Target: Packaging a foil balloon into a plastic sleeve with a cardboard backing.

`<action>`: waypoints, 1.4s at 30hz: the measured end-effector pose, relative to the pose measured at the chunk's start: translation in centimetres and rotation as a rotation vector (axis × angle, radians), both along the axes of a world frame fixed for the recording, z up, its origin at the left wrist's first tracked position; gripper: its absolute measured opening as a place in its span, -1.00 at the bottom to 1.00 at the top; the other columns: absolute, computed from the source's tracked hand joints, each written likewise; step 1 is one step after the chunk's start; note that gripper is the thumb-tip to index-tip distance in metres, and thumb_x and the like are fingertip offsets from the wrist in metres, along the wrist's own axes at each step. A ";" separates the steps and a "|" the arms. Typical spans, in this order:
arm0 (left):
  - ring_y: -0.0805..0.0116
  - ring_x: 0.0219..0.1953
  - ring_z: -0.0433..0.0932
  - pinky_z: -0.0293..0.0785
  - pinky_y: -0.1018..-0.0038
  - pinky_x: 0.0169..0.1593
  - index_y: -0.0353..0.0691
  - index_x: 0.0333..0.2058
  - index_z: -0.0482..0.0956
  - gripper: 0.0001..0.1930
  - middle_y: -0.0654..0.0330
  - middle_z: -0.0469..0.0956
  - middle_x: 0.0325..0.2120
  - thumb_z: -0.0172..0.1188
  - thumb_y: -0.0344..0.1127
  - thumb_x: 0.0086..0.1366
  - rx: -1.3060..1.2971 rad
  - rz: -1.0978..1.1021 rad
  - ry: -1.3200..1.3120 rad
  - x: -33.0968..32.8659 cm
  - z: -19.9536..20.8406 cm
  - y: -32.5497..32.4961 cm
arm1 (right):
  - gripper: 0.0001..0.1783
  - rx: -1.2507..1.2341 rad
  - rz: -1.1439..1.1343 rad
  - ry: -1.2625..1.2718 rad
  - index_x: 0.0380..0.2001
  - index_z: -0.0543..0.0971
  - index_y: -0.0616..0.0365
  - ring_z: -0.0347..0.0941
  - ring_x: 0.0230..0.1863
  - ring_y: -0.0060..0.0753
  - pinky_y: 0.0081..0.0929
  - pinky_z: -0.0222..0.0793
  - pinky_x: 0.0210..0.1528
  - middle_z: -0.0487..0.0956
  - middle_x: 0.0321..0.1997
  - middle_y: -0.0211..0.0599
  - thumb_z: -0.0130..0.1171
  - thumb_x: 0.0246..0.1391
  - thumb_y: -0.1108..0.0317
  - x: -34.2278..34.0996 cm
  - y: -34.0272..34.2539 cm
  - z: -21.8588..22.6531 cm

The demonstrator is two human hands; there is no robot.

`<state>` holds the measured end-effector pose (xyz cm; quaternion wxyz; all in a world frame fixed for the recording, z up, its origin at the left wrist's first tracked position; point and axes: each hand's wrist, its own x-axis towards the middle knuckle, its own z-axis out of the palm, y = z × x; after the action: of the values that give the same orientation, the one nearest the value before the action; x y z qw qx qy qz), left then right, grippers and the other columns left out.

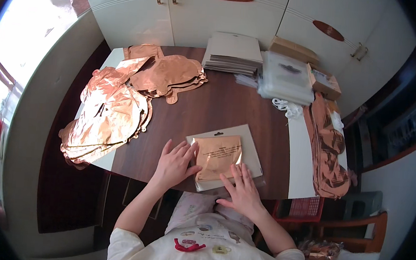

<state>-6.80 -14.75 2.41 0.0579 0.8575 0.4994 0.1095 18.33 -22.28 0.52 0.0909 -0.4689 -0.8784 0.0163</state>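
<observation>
Between my hands lies a clear plastic bag, holding a grey-white card with a hang hole at its top. On the card rests a folded square of shiny copper-coloured foil, with dark print seen through the film. My left hand is open, its fingers spread along the left edge of the foil square. Also open, my right hand touches the lower right of the package with its fingertips. Neither hand grips anything. The package lies slightly tilted near the table's front edge.
Flat copper foil balloons are piled at the left, and more lie along the right edge. At the back stand a stack of cards, a stack of clear bags, white ribbon and an open cardboard box.
</observation>
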 end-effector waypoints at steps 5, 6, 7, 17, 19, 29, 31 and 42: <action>0.18 0.10 0.43 0.10 0.07 0.27 -0.27 0.22 0.18 -0.26 -0.01 0.52 -0.09 0.12 0.11 0.21 -0.062 0.057 -0.102 0.3 0.0 0.3 | -0.02 -0.023 -0.020 0.001 0.27 0.22 -0.09 -0.07 0.31 0.43 0.22 0.02 0.27 0.06 0.31 0.17 0.23 -0.18 -0.30 -0.3 -0.1 -0.1; 0.18 0.10 0.43 0.10 0.07 0.27 -0.27 0.22 0.18 -0.26 -0.01 0.52 -0.09 0.12 0.11 0.21 -0.061 0.055 -0.101 0.3 0.0 0.5 | -0.03 -0.038 -0.032 -0.012 0.29 0.21 -0.15 -0.05 0.30 0.44 0.23 0.02 0.27 0.06 0.31 0.17 0.21 -0.17 -0.31 -0.4 -0.1 -0.1; 0.17 0.10 0.43 0.13 0.07 0.25 -0.30 0.19 0.23 -0.29 -0.01 0.52 -0.09 0.13 0.07 0.21 -0.128 0.077 -0.131 0.2 0.1 0.7 | -0.03 -0.038 -0.035 -0.011 0.29 0.21 -0.15 -0.05 0.30 0.44 0.23 0.02 0.27 0.06 0.31 0.17 0.21 -0.17 -0.31 -0.6 -0.1 0.0; -0.04 0.32 0.08 0.01 0.07 0.31 -0.46 0.17 0.22 -0.16 -0.19 0.16 0.22 -0.04 0.26 0.22 0.042 -0.235 -0.079 4.2 -2.7 0.7 | -0.07 -0.022 -0.062 -0.019 0.20 0.32 -0.17 -0.14 0.32 0.51 0.31 -0.08 0.28 -0.02 0.35 0.18 0.24 -0.24 -0.34 -1.0 -0.3 -0.7; -0.02 0.33 0.07 -0.01 0.08 0.32 -0.46 0.18 0.21 -0.14 -0.19 0.16 0.23 -0.06 0.29 0.22 0.057 -0.221 -0.052 4.3 -2.9 0.8 | -0.10 -0.029 -0.064 -0.015 0.17 0.36 -0.14 -0.15 0.32 0.52 0.32 -0.10 0.28 -0.03 0.35 0.18 0.24 -0.23 -0.33 -1.0 -0.4 -0.7; -0.24 0.31 0.00 -0.05 0.02 0.32 -0.37 0.23 0.16 -0.01 -0.23 0.09 0.25 -0.06 0.44 0.10 0.048 -0.160 0.030 3.8 -2.3 0.9 | 0.07 -0.106 -0.109 0.009 0.29 0.15 0.10 -0.12 0.38 0.32 0.09 -0.13 0.36 0.01 0.34 0.27 0.20 -0.18 -0.33 0.8 -1.0 -0.2; -0.17 0.32 0.02 -0.04 0.05 0.32 -0.31 0.24 0.16 -0.01 -0.18 0.10 0.25 -0.04 0.44 0.08 0.031 -0.152 0.044 3.7 -2.0 1.0 | 0.10 -0.097 -0.122 -0.006 0.29 0.13 0.17 -0.10 0.38 0.26 0.06 -0.12 0.37 0.02 0.34 0.27 0.20 -0.18 -0.33 1.2 -1.2 -0.1; 0.01 0.35 0.00 -0.09 0.11 0.34 -0.41 0.25 0.10 0.10 -0.12 0.08 0.28 -0.03 0.50 0.01 -0.023 -0.140 0.086 2.7 -2.0 1.6 | -0.66 -0.002 -0.126 0.295 -0.25 0.55 0.13 0.50 -0.10 -0.22 -0.35 0.46 -0.14 0.55 -0.19 -0.20 0.20 0.01 0.11 2.6 3.3 7.1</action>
<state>-4.14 -13.18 0.43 0.0539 0.8934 0.4416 0.0626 20.95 -19.01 7.57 0.2191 -0.5157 -0.8244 0.0802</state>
